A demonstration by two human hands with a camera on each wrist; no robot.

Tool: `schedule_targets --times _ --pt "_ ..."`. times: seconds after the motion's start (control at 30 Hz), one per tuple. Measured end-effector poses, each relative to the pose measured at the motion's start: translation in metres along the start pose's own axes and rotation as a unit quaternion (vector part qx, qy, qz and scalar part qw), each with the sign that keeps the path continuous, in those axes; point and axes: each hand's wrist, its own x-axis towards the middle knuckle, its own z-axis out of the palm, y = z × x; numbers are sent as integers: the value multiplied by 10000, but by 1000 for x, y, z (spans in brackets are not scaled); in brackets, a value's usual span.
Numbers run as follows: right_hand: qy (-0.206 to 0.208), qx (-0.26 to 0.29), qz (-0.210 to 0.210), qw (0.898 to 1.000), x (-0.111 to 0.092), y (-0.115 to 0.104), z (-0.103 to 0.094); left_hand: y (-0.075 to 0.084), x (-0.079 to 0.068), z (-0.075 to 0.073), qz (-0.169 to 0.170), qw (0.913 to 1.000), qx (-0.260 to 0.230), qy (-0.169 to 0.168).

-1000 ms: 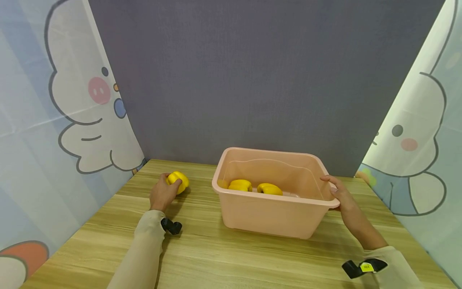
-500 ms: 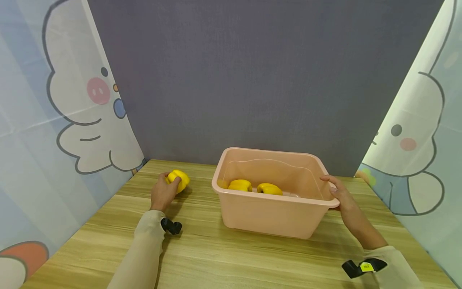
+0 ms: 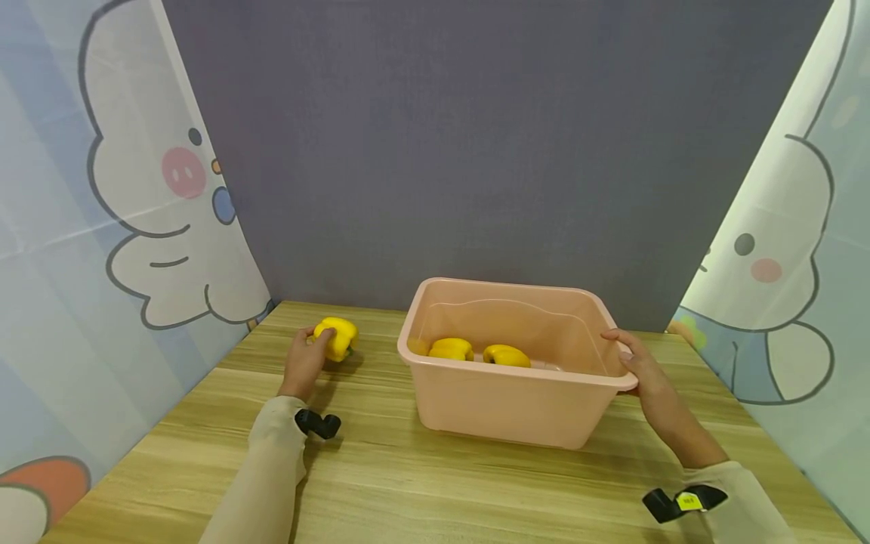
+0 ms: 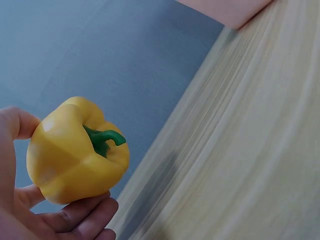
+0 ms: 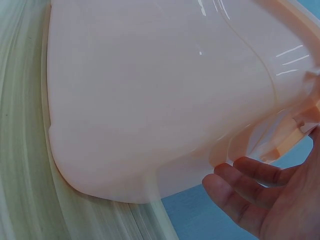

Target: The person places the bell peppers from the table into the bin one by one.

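Observation:
My left hand (image 3: 305,364) holds a yellow bell pepper (image 3: 337,338) between thumb and fingers at the left of the table. In the left wrist view the bell pepper (image 4: 75,155) shows its curved green stem, and a shadow falls on the wood beside it. A pink plastic bin (image 3: 503,404) stands at centre right. Two more yellow bell peppers, one at the left (image 3: 451,349) and one at the right (image 3: 506,356), lie inside, partly hidden by the front wall. My right hand (image 3: 646,378) grips the bin's right rim, with several fingers against its outside in the right wrist view.
The wooden table (image 3: 367,483) runs back to a dark grey panel (image 3: 503,151). Cartoon-printed cloth hangs along the left side (image 3: 54,287) and the right side (image 3: 843,317). A black wrist strap (image 3: 318,425) sits on the left sleeve, another (image 3: 685,502) on the right.
The bell pepper in my left hand has risen slightly and turned, so its green stem now shows in the head view. My right hand and the bin have stayed in place.

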Motion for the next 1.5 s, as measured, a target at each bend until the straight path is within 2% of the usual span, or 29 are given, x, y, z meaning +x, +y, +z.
schedule_targets --times 0.33,0.6,0.9,1.23,1.5 --pt "5 -67 -41 10000 0 2 -1 -1 1 2 -19 9999 -112 -96" --pt "15 -147 -8 9999 0 3 0 1 1 5 -139 9974 -659 -270" --pt "12 -171 37 9998 -1 3 0 6 -3 9 -61 9953 -917 -314" --pt "33 -119 -45 9999 0 3 0 9 -4 13 31 9951 -866 -477" --pt "-20 -147 -77 9999 0 3 -1 19 -9 11 -82 9925 -1001 -699"
